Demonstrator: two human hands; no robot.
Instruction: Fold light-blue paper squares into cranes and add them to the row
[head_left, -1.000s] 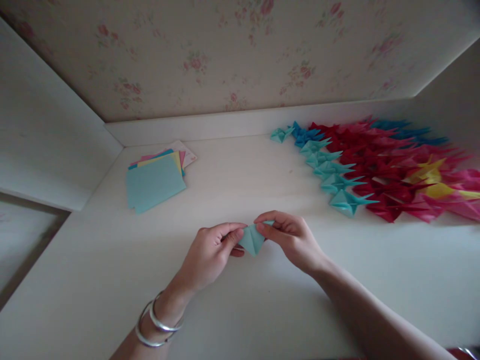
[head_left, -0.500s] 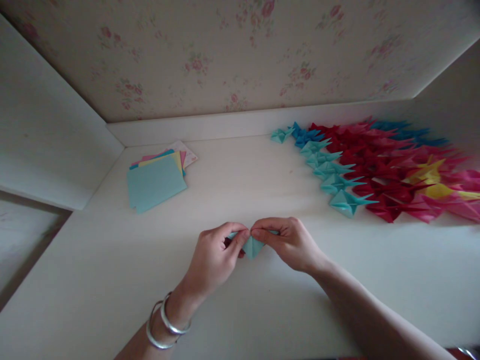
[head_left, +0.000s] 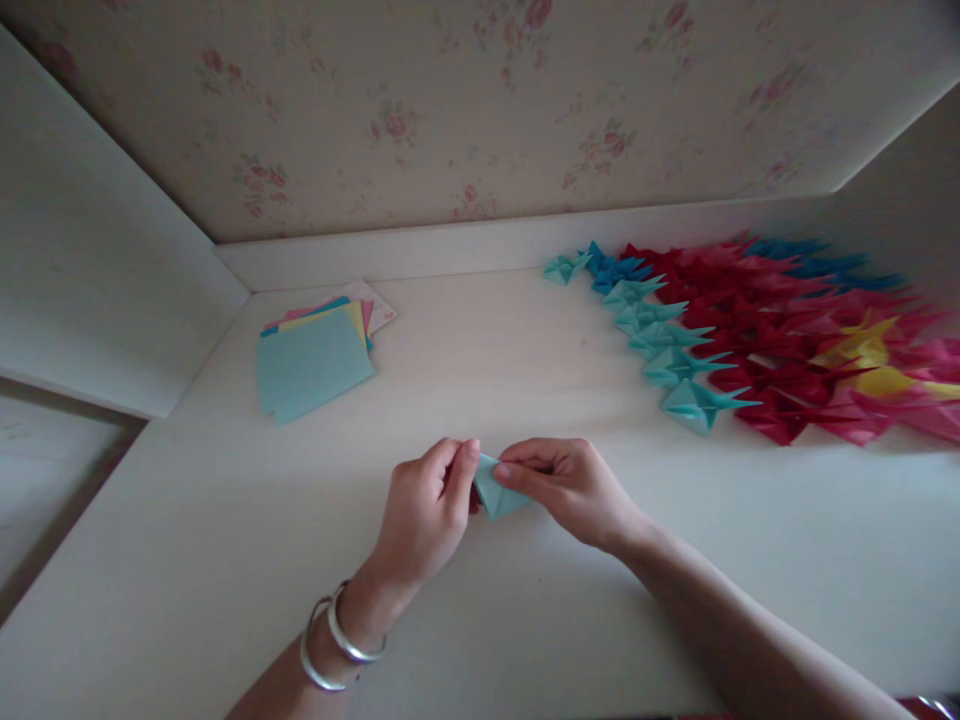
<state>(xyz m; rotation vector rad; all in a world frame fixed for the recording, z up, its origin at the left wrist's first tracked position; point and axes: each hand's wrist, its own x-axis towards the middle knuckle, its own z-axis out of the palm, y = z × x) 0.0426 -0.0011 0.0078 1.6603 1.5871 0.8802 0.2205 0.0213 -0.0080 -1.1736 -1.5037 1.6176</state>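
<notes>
A small folded piece of light teal origami paper (head_left: 496,494) is held between my two hands, just above the white table. My left hand (head_left: 431,500), with two silver bangles on its wrist, pinches the paper's left edge between thumb and fingers. On the other side, my right hand (head_left: 566,485) grips the paper with its thumb lying on top and the fingers behind. Creases run across the visible face. My fingers hide both side parts of the paper.
Left of centre lies a fanned stack of square paper sheets (head_left: 315,365), teal on top, with yellow, pink and blue below. Rows of folded paper cranes (head_left: 697,400) in teal, red, pink, blue and yellow fill the right. A floral-papered wall (head_left: 450,120) rises behind the white table (head_left: 480,630).
My hands first came together at the paper's middle. Then my left thumb shifted to the left edge, and the paper now sits more tilted, with more of its face showing.
</notes>
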